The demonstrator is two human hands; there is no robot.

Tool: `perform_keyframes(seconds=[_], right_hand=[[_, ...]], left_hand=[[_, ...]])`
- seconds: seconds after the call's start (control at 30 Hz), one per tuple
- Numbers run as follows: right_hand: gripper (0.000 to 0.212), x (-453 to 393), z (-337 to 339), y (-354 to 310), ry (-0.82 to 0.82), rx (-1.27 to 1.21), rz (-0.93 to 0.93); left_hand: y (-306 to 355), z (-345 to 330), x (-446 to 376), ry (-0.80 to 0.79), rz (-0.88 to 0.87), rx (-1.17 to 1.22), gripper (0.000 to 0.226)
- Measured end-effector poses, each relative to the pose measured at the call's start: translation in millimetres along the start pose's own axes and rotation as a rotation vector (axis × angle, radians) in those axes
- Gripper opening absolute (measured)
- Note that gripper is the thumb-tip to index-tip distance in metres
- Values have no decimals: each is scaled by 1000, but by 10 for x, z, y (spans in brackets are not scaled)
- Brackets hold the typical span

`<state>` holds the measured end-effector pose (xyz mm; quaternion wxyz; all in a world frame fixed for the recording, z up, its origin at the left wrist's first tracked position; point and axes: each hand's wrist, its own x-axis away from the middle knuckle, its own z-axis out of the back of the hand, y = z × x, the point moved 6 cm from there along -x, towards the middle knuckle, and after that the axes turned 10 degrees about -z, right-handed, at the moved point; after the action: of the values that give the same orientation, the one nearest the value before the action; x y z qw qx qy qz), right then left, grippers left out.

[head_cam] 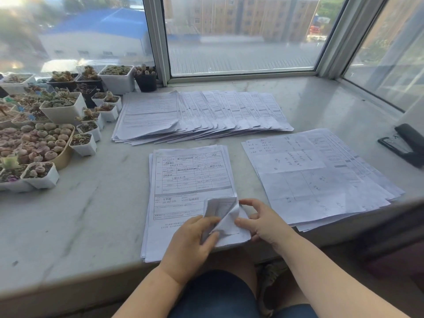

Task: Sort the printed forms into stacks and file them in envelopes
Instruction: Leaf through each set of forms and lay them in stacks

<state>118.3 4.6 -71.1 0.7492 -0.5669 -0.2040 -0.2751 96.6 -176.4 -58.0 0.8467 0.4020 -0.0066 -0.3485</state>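
A stack of printed forms (190, 180) lies in front of me on the marble sill, its near edge hanging slightly over the ledge. Its lower right corner (223, 210) is curled up. My left hand (192, 239) pinches that lifted corner between thumb and fingers. My right hand (261, 221) touches the same corner from the right with curled fingers. A fanned row of forms (206, 115) is spread along the back. Another pile of sheets (316, 177) lies face down at the right.
Many small pots of succulents (52, 131) crowd the left side of the sill (75, 216). A black stapler (403, 143) sits at the far right edge. The window frame (160, 42) runs behind the papers. My knees are below the ledge.
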Motion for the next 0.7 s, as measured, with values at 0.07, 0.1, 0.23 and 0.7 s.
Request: perform_keyframes(seconds=[0.07, 0.1, 0.23, 0.7], right_hand=[[22, 16, 126, -30, 114, 35, 29], [11, 23, 217, -52, 176, -20, 38], [35, 48, 227, -108, -9, -381, -142], [27, 141, -55, -265, -176, -235, -37]], left_hand=[[-3, 19, 22, 27, 7, 37, 41], [-8, 36, 35, 58, 17, 58, 51], [-34, 45, 67, 150, 44, 149, 85], [299, 242, 79, 81, -300, -187, 41]])
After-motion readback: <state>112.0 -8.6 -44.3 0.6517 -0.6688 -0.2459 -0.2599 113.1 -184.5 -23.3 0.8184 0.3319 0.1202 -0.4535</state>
